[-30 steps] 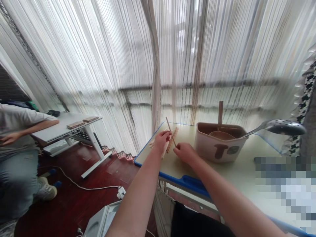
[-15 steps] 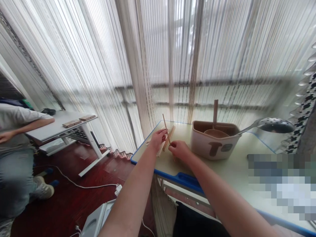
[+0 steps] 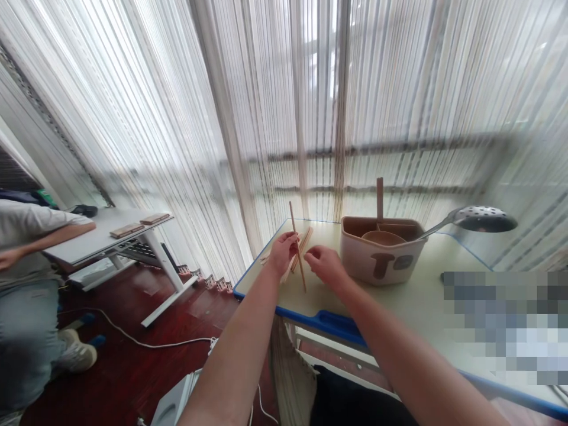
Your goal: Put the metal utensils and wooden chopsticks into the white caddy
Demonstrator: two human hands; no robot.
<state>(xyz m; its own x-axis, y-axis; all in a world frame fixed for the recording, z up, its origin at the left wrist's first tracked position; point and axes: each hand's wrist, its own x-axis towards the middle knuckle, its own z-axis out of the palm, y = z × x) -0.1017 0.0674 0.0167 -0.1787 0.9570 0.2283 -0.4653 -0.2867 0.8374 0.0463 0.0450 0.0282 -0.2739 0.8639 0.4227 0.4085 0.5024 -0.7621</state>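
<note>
And here's the left hand [image 3: 280,251] out over the desk [image 3: 417,307], its fingers pinching a thin stick [image 3: 302,269] partway along, so both ends jut free of the grip! That mid-length hold looks chosen for balance, leaving the tilted stick easy to steer from one hand. Over to the right hand [image 3: 326,263]: palm down, fingers curled, the thumb and fingertips drawn together just beside the stick, with a visible gap between; nothing shows in that pinch, though anything tiny would be hard to make out. Close enough to lend support, I'd judge

Behind the stick, loose sticks [image 3: 306,236] lie on the desk near the left hand, within easy reach and roughly side by side. To the right stands the divided container [image 3: 377,266], its compartments keeping its contents apart: brown sticks [image 3: 380,198] rise upright at the back, and a round brown piece [image 3: 384,238] sits towards the front. The slotted spoon [image 3: 486,219] leans out over the right-hand rim, handle inward and perforated head clear of the container, probably because that head is wide and the rim props the handle so neatly
</note>
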